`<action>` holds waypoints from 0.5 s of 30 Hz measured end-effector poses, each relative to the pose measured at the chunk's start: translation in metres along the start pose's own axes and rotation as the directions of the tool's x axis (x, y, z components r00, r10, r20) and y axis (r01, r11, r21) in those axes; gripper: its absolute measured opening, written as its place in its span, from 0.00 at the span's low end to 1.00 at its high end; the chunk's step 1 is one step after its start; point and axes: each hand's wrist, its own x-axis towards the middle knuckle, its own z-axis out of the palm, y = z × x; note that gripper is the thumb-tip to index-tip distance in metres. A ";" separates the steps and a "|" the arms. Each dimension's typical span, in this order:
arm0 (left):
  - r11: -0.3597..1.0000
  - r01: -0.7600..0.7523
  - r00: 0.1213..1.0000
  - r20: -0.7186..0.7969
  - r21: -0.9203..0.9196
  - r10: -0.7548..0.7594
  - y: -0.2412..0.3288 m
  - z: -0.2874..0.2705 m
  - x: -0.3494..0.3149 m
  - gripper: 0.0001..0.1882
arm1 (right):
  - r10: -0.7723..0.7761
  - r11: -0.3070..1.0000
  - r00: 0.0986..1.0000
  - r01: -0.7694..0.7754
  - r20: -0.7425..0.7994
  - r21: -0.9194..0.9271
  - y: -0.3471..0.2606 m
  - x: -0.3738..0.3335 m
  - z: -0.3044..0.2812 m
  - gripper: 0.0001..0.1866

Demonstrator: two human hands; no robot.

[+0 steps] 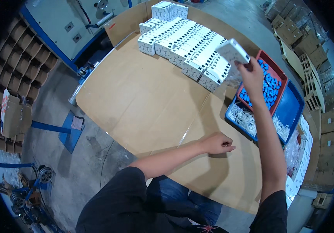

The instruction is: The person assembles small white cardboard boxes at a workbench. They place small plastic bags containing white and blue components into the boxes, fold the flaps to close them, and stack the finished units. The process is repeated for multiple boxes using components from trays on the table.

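Note:
My right hand (252, 79) reaches out over the far right of the table and grips a small white box (233, 50) by its near end. The box is tilted and held in the air, beside the right end of rows of similar white boxes (182, 37) with dark marks. My left hand (216, 143) rests low over the cardboard-covered table (147, 105), fingers curled in. What it holds, if anything, is hidden. Under my right forearm lie a red tray (280, 75) of small blue pieces (270, 87) and a blue tray (297, 99) with white pieces (241, 116).
An upright cardboard edge (221, 29) runs behind the boxes. More white boxes (301, 171) and clear plastic wrap (292, 151) lie to the right of the table. A machine cabinet (58, 27) stands at the far left, and a blue-based stand (68, 134) is on the floor.

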 end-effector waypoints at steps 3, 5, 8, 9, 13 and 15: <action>0.960 0.140 0.990 0.029 -0.244 -0.137 -0.013 -0.005 0.008 0.23 | -0.115 0.972 0.993 0.112 0.006 0.209 0.028 0.059 0.021 0.22; 0.920 0.159 0.987 0.063 -0.357 -0.146 -0.028 -0.005 0.016 0.23 | -0.106 0.975 0.994 0.105 -0.006 0.195 0.042 0.093 0.037 0.26; 0.911 0.174 0.978 0.177 -0.375 -0.114 -0.037 -0.012 0.022 0.22 | -0.078 0.974 0.993 0.058 0.084 0.220 0.062 0.139 0.068 0.27; 0.873 0.207 0.970 0.209 -0.440 -0.125 -0.037 -0.017 0.022 0.22 | -0.065 0.985 0.993 0.048 0.102 0.168 0.067 0.153 0.080 0.26; 0.797 0.297 0.938 0.318 -0.527 -0.139 -0.022 -0.034 0.025 0.22 | -0.078 0.995 0.991 0.085 0.111 -0.061 0.082 0.194 0.122 0.26; 0.794 0.308 0.931 0.338 -0.525 -0.137 -0.025 -0.035 0.025 0.21 | -0.106 0.971 0.991 0.122 0.087 -0.204 0.084 0.211 0.143 0.28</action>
